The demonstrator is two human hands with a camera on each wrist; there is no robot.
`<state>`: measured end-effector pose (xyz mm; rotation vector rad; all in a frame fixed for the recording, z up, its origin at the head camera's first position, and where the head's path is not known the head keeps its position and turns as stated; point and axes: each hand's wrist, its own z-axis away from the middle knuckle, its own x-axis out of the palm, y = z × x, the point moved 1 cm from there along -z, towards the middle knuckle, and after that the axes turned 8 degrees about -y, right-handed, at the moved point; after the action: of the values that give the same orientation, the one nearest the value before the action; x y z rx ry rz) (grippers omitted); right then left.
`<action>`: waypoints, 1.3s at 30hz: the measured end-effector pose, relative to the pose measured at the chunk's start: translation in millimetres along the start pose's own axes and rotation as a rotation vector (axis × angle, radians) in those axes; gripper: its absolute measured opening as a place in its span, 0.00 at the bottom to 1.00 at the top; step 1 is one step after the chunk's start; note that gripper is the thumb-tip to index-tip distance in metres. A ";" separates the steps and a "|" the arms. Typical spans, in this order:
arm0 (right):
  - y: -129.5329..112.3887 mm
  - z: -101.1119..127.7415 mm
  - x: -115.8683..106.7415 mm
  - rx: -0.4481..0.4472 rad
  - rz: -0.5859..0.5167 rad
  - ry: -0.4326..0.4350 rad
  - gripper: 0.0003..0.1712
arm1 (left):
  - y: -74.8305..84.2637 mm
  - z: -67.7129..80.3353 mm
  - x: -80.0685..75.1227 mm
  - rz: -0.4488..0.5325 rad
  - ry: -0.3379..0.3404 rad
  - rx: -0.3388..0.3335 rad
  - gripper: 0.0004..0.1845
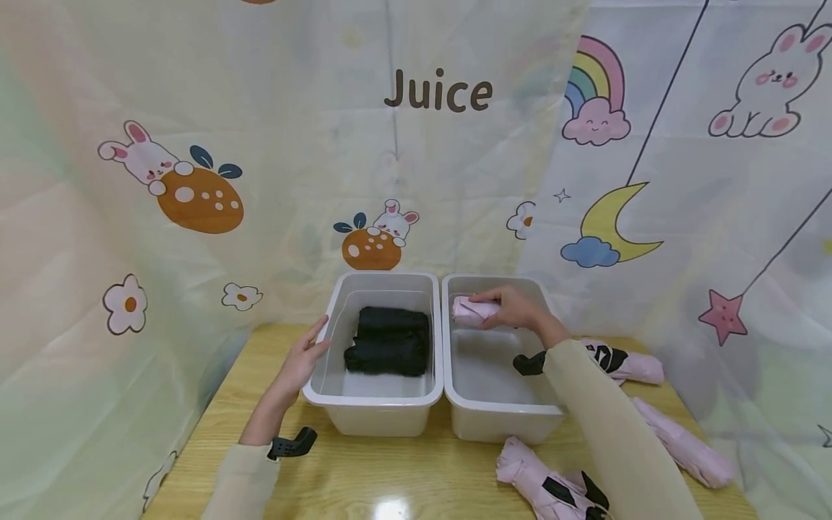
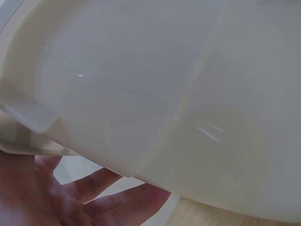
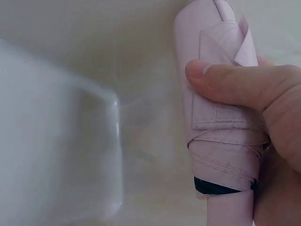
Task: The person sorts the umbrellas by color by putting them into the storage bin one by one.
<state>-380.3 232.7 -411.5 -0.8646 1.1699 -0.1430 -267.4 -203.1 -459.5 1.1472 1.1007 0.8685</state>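
Observation:
My right hand (image 1: 510,309) holds a folded pink umbrella (image 1: 473,310) inside the right bin (image 1: 500,404), near its far wall. In the right wrist view the thumb lies across the wrapped cloth of the umbrella (image 3: 216,113), above a dark band and a pink end. My left hand (image 1: 304,365) rests along the left rim of the left bin (image 1: 377,415). Its fingers (image 2: 127,202) show fairly straight and spread against the bin's outside in the left wrist view. Two dark rolled bundles (image 1: 390,354) lie side by side in that left bin.
Both pale grey bins stand side by side on a wooden table (image 1: 364,477). More folded pink umbrellas lie to the right: one with black marks (image 1: 633,367), a plain one (image 1: 689,444), and one at the front (image 1: 542,484). A printed curtain (image 1: 442,159) hangs behind.

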 end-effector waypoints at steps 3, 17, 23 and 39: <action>1.2 -2.3 0.4 -0.010 -0.005 -0.009 0.33 | 0.3 0.5 -0.7 0.008 0.008 -0.005 0.30; 26.4 -15.0 25.4 0.114 -0.033 0.000 0.32 | -1.5 2.6 6.0 -0.008 0.006 -0.015 0.30; 38.4 -27.9 32.3 0.089 -0.051 0.005 0.33 | 2.7 1.6 1.7 0.005 0.021 -0.020 0.30; 65.2 -45.5 56.4 0.066 -0.127 0.033 0.33 | -0.1 0.1 1.4 -0.002 0.022 -0.020 0.30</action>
<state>-416.2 224.2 -501.6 -0.8811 1.1348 -0.2987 -267.0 -201.9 -459.9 1.1227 1.1085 0.8902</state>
